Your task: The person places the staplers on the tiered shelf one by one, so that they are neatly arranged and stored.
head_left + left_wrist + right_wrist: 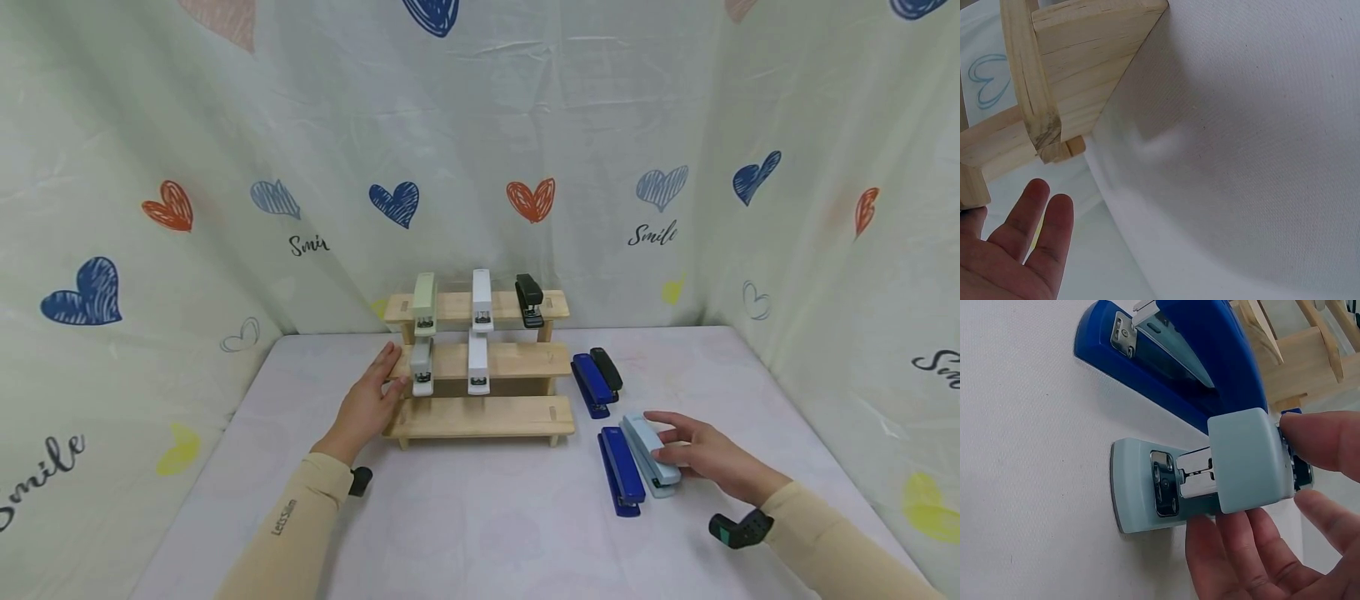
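My right hand holds a light blue stapler at the right of the table, thumb and fingers about its upper arm. In the right wrist view, the base of this light blue stapler lies at the table surface. Close beside it is a dark blue stapler. My left hand rests against the left end of a three-tier wooden rack, by the middle shelf. Seen from the left wrist, its fingers are extended beside the wood.
The top shelf bears a pale green stapler, a white stapler and a black stapler. On the middle shelf are a grey stapler and another white stapler. Right of the rack lie another dark blue stapler and a black stapler.
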### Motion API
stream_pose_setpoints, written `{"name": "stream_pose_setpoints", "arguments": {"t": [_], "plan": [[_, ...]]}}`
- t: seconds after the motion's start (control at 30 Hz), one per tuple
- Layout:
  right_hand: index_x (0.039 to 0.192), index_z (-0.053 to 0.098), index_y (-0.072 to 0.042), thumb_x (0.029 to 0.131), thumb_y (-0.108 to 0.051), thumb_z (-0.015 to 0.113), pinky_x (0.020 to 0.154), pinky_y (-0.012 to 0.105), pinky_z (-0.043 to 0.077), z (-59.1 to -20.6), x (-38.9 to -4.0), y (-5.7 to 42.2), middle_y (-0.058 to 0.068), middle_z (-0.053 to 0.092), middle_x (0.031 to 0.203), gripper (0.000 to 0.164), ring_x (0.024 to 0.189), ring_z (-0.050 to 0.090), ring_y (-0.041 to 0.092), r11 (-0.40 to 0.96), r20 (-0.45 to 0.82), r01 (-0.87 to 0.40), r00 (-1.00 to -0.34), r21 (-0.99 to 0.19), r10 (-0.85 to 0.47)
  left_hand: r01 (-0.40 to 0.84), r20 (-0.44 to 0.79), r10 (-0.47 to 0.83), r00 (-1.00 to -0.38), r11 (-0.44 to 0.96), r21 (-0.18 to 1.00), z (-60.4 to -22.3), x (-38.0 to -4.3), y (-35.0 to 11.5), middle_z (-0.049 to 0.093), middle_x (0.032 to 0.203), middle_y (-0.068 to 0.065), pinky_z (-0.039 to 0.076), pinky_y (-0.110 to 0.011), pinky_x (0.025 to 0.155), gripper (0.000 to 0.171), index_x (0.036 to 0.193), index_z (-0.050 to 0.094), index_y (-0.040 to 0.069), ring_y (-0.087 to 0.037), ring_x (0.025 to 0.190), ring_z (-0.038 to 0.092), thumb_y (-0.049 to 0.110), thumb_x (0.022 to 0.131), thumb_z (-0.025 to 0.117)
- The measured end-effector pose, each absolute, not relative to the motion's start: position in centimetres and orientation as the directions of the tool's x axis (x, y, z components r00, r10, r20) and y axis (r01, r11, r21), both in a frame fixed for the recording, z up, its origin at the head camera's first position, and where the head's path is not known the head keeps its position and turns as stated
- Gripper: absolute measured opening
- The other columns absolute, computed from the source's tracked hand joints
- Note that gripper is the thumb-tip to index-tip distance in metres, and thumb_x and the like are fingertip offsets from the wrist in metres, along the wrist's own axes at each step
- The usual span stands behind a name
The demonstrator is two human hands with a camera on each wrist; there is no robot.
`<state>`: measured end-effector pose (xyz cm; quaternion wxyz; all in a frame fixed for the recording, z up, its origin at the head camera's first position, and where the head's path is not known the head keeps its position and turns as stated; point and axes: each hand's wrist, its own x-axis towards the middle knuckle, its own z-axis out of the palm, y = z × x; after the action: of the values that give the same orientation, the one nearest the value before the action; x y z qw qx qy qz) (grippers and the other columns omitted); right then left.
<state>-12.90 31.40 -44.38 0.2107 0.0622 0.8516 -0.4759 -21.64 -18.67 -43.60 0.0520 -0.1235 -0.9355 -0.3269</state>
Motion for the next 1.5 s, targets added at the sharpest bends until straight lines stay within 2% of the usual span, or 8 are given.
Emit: {"name": "stream_pose_setpoints", "arguments": {"t": [0.3, 0.63, 0.97, 1.23, 1.5], "plan": [[0.155, 0.034, -0.011, 0.09, -0.019, 0.074, 0.088, 0.054, 0.053, -44.2, -12.9, 31.2, 0.032, 0.039, 0.14, 0.077, 0.119, 0.051, 0.045, 0.512, -0.446, 0.33, -0.887, -0.793, -0.118, 0.264, 0.178, 0.195, -0.964, 0.752, 0.604, -43.6, -21.7, -18.7, 0.018, 0.165, -0.01, 0.033, -0.058, 0.109, 0.059, 0.157, 0.029, 0.005, -0.04, 0.139, 0.036, 0.027, 0.107, 0.051], [0.157, 0.031, -0.012, 0.086, -0.007, 0.075, 0.085, 0.049, 0.056, -44.4, -12.7, 31.6, 0.032, 0.036, 0.14, 0.083, 0.111, 0.054, 0.038, 0.382, -0.478, 0.387, -0.86, -0.839, -0.178, 0.261, 0.176, 0.193, -0.965, 0.753, 0.604, -43.7, -21.7, -18.7, 0.019, 0.164, -0.01, 0.033, -0.059, 0.108, 0.059, 0.157, 0.029, 0.005, -0.04, 0.138, 0.038, 0.028, 0.107, 0.051], [0.155, 0.037, -0.015, 0.087, -0.001, 0.073, 0.089, 0.053, 0.053, -44.8, -12.5, 31.9, 0.033, 0.03, 0.144, 0.077, 0.12, 0.045, 0.043, 0.26, -0.503, 0.446, -0.835, -0.856, -0.223, 0.268, 0.181, 0.198, -0.963, 0.748, 0.607, -44.0, -21.8, -18.7, 0.019, 0.164, -0.011, 0.033, -0.059, 0.108, 0.06, 0.158, 0.028, 0.007, -0.04, 0.137, 0.04, 0.028, 0.106, 0.051], [0.153, 0.041, -0.017, 0.09, -0.001, 0.069, 0.091, 0.051, 0.053, -45.1, -12.5, 32.4, 0.032, 0.028, 0.144, 0.07, 0.114, 0.049, 0.038, 0.159, -0.48, 0.453, -0.83, -0.877, -0.285, 0.26, 0.17, 0.197, -0.965, 0.747, 0.612, -43.8, -21.8, -18.7, 0.017, 0.165, -0.008, 0.032, -0.058, 0.109, 0.06, 0.158, 0.027, 0.007, -0.039, 0.139, 0.037, 0.028, 0.106, 0.051], [0.147, 0.051, -0.02, 0.091, -0.001, 0.068, 0.092, 0.049, 0.053, -45.0, -12.6, 32.4, 0.031, 0.022, 0.145, 0.061, 0.115, 0.046, 0.038, 0.126, -0.475, 0.459, -0.834, -0.88, -0.28, 0.261, 0.175, 0.194, -0.965, 0.748, 0.61, -43.8, -21.8, -18.7, 0.017, 0.165, -0.007, 0.032, -0.058, 0.109, 0.061, 0.158, 0.027, 0.008, -0.039, 0.139, 0.037, 0.029, 0.106, 0.051]]}}
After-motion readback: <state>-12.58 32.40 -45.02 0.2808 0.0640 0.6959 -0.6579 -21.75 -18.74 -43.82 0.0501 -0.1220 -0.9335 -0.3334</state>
